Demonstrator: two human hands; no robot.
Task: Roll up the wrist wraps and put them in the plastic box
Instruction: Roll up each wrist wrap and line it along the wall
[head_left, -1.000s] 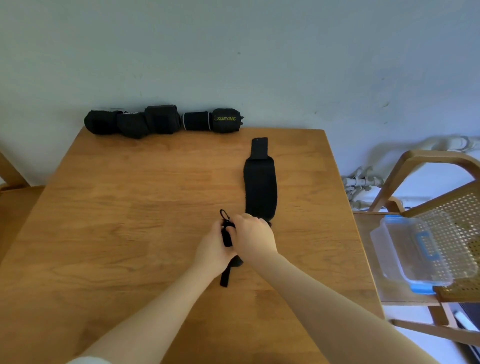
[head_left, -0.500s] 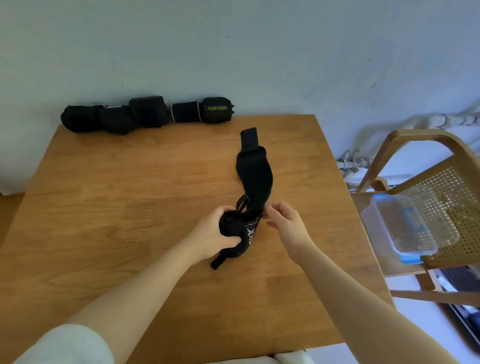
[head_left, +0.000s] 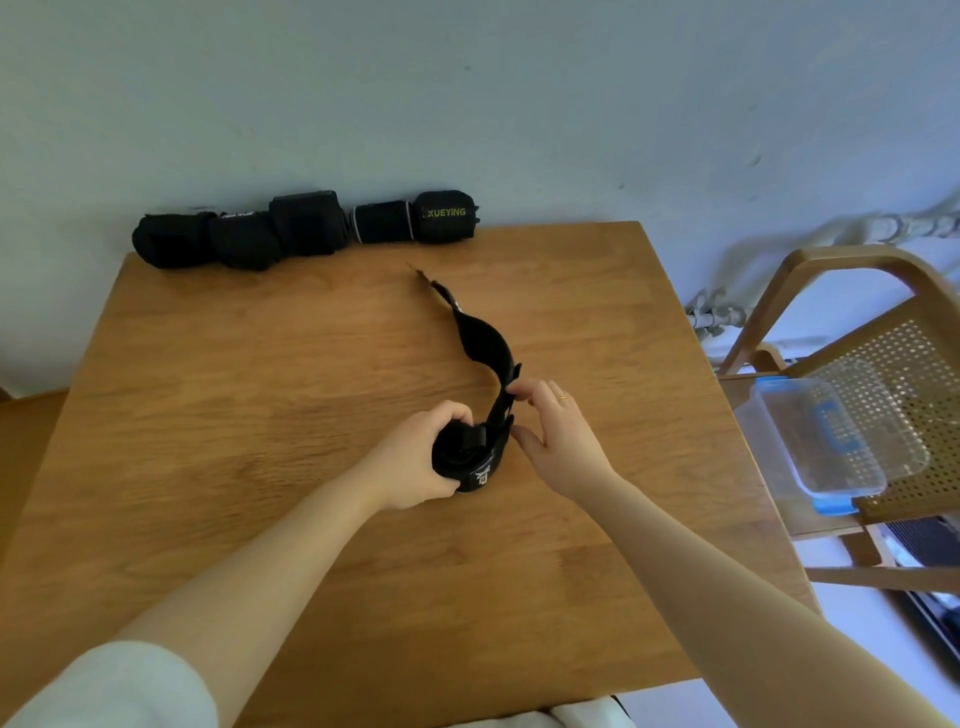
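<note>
We count 1 wooden desk (head_left: 260, 415). On it we see 1 black wrist wrap (head_left: 483, 343), partly rolled and partly loose. Along the far edge sit rolled black wraps (head_left: 306, 228) in a row; we make out about 5, though they overlap, so the exact count is unclear. We see 2 hands, 1 wooden chair (head_left: 852, 270), and 1 clear plastic box (head_left: 831, 441).

Wood table (head_left: 260, 415) vs pale wall (head_left: 467, 104); cane chair (head_left: 893, 364) at right.
</note>
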